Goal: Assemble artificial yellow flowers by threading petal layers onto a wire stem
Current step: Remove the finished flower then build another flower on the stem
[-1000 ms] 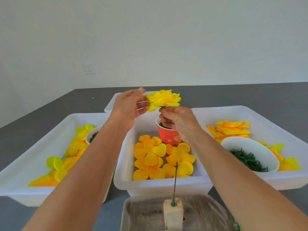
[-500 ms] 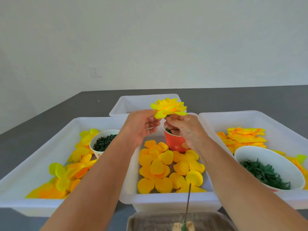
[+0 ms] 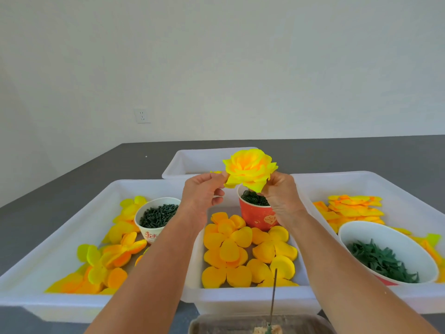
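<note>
A layered yellow flower (image 3: 250,171) is held up above the middle tray, its open face tilted toward me. My left hand (image 3: 203,191) pinches an outer petal at the flower's left edge. My right hand (image 3: 281,191) grips the flower from the right and underneath; its stem is hidden behind the petals and fingers. Loose orange-yellow petal layers (image 3: 240,251) lie in the middle white tray (image 3: 240,297) below. A bare wire stem (image 3: 273,295) stands upright in a block at the bottom edge.
A red cup (image 3: 257,215) of dark green parts stands under the flower. The left tray (image 3: 60,227) holds petals and a white cup (image 3: 156,216) of green pieces. The right tray (image 3: 361,182) holds petal stacks and a white bowl (image 3: 385,254) of green leaves. Another tray (image 3: 199,160) sits behind.
The flower has tipped from side-on until its open face points toward me. My left hand has taken hold of a petal at its left edge. The view has tilted up.
</note>
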Motion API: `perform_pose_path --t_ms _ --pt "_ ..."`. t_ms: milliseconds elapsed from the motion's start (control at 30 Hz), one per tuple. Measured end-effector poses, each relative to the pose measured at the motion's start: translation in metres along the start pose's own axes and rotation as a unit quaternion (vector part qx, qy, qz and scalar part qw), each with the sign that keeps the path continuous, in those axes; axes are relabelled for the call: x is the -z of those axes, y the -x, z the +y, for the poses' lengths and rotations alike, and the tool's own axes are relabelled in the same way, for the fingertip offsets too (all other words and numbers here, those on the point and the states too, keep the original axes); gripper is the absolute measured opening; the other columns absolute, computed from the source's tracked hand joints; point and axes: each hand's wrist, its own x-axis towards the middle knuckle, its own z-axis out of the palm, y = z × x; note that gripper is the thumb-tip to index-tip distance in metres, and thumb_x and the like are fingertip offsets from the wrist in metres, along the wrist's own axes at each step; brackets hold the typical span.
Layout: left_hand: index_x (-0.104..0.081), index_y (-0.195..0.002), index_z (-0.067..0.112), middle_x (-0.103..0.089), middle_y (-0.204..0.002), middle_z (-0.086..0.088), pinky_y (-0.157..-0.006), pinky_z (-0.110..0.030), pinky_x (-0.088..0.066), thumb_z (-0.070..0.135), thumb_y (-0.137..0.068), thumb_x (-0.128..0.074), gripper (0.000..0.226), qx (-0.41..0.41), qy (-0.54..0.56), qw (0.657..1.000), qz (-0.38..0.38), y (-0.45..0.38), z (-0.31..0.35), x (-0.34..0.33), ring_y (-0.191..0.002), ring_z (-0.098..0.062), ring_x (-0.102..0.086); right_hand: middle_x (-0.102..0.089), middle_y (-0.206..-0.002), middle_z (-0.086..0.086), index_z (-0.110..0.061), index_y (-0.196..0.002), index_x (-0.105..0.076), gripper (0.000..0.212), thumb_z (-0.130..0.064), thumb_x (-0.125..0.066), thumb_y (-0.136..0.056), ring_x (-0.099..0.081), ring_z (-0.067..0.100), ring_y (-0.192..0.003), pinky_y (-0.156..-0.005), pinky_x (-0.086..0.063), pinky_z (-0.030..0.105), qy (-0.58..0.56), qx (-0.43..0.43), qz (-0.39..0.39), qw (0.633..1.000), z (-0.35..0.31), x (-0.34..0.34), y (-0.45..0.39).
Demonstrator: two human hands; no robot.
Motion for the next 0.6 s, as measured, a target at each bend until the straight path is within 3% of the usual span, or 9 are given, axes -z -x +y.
perform_pose_path --t_ms 233,300,433,533,600 --pt "-0.064 -0.102 0.002 -0.059 -0.086 -0.008 -0.062 -0.023 -0.045 0.027 -0.092 -0.057 0.028 0.07 -0.028 0.997 -0.018 -0.002 -0.003 -0.005 -0.065 -0.012 -0.049 -0.066 -0.061 -0.013 -0.006 -0.082 -0.071 0.012 0.003 -0.073 -0.074 -0.057 -0.007 -0.055 -0.059 -0.046 0.01 0.011 0.007 0.003 1.0 0.001 -0.001 0.0" --pt "-0.062 -0.1 0.006 -0.058 -0.085 -0.006 -0.066 -0.025 -0.045 0.021 -0.09 -0.057 0.019 0.09 0.003 0.996 -0.02 -0.002 -0.004 -0.006 -0.069 -0.012 -0.049 -0.069 -0.077 0.0 -0.003 -0.088 -0.072 0.016 0.002 -0.074 -0.074 -0.06 -0.001 -0.064 -0.064 -0.049 0.013 0.022 0.008 -0.006 1.0 0.001 -0.002 0.001" --pt "-0.061 -0.087 0.009 -0.058 -0.083 -0.005 -0.07 -0.027 -0.044 0.007 -0.087 -0.059 0.002 0.117 0.075 0.99 0.003 -0.005 -0.003 -0.003 -0.079 -0.013 -0.051 -0.071 -0.094 0.013 -0.002 -0.094 -0.073 0.016 -0.004 -0.072 -0.078 -0.065 0.024 -0.086 -0.086 -0.052 0.038 0.067 0.0 -0.018 0.998 0.002 -0.002 0.001" --pt "-0.061 -0.073 0.012 -0.059 -0.08 -0.003 -0.071 -0.026 -0.043 0.002 -0.082 -0.064 0.014 0.097 0.032 0.995 0.019 -0.009 0.001 0.003 -0.081 -0.013 -0.051 -0.071 -0.089 0.015 -0.001 -0.088 -0.072 0.013 -0.009 -0.072 -0.079 -0.065 0.029 -0.085 -0.084 -0.052 0.043 0.101 0.001 -0.028 0.995 0.003 -0.002 0.0" --pt "-0.062 -0.068 0.014 -0.062 -0.071 0.001 -0.068 -0.023 -0.044 0.004 -0.079 -0.069 0.017 0.055 -0.049 0.997 0.013 -0.009 0.005 0.005 -0.074 -0.01 -0.052 -0.067 -0.074 0.008 -0.005 -0.075 -0.069 0.008 -0.011 -0.073 -0.079 -0.061 0.024 -0.073 -0.076 -0.051 0.038 0.117 -0.005 -0.028 0.993 0.004 -0.002 0.0"
